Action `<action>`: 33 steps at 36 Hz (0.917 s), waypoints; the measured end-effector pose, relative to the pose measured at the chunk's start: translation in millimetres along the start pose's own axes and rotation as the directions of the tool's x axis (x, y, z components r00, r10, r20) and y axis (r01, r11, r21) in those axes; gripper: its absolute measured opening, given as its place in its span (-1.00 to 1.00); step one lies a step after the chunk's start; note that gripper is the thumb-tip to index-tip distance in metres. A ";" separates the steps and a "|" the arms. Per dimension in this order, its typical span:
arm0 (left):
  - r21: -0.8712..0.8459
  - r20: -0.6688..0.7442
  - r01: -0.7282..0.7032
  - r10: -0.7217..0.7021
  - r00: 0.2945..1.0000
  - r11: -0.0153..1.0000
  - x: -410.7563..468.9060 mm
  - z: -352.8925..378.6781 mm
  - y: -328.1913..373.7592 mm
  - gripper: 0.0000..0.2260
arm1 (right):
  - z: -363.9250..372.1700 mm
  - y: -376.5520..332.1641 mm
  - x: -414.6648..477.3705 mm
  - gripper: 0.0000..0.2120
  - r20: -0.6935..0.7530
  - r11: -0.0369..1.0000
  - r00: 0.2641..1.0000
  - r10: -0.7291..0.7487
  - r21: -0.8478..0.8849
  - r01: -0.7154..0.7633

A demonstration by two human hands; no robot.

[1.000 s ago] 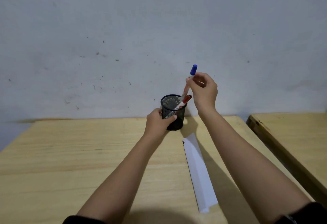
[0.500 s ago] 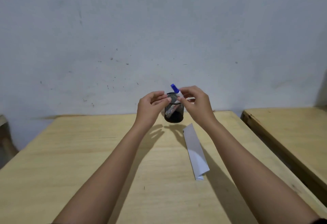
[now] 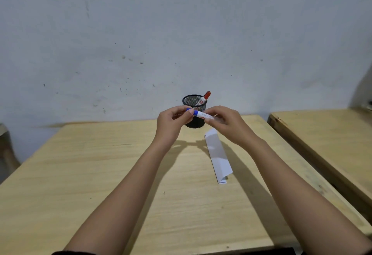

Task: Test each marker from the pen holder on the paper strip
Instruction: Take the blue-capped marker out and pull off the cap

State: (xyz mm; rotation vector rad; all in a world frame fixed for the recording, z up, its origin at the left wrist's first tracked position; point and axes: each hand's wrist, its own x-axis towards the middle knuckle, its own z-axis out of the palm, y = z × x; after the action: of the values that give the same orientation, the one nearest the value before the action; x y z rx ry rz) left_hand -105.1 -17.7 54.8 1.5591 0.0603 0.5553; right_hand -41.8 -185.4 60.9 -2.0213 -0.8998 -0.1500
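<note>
A white marker with a blue cap lies level in the air between both hands, just in front of the black mesh pen holder. My left hand pinches the blue cap end. My right hand grips the white barrel. A red-capped marker leans in the holder, its cap above the rim. A folded white paper strip lies on the wooden table, below my right hand and right of centre.
The holder stands at the table's far edge, close to a grey wall. A second wooden table sits to the right across a narrow gap. A dim object shows at the far left edge.
The blue-capped marker came out of the holder and now lies level. My left hand let go of the holder and took the cap end. The view pulled back from the table.
</note>
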 end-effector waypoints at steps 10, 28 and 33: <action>-0.298 -0.059 0.077 -0.099 0.993 0.951 -1.7 1.9 0.6 -0.81 | -24.3 -0.5 -2.9 -0.80 -0.162 0.875 0.960 0.230 0.465 -0.131; -0.245 -0.120 0.156 -0.190 0.974 0.957 -6.0 20.5 -4.5 -0.90 | 17.8 -14.7 -7.9 -0.95 -0.093 0.330 0.903 0.419 0.942 -0.056; -0.361 -0.121 0.251 -0.313 0.942 0.898 -1.8 15.0 -7.2 -0.87 | 18.6 -11.8 -7.8 -0.89 -0.119 0.476 0.939 0.323 0.878 -0.052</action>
State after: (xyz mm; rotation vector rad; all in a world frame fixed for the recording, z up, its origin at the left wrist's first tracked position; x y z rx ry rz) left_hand -98.9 -31.6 48.0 1.1329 0.3074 0.4428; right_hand -59.4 -171.2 54.6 -1.0597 -0.3972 0.1455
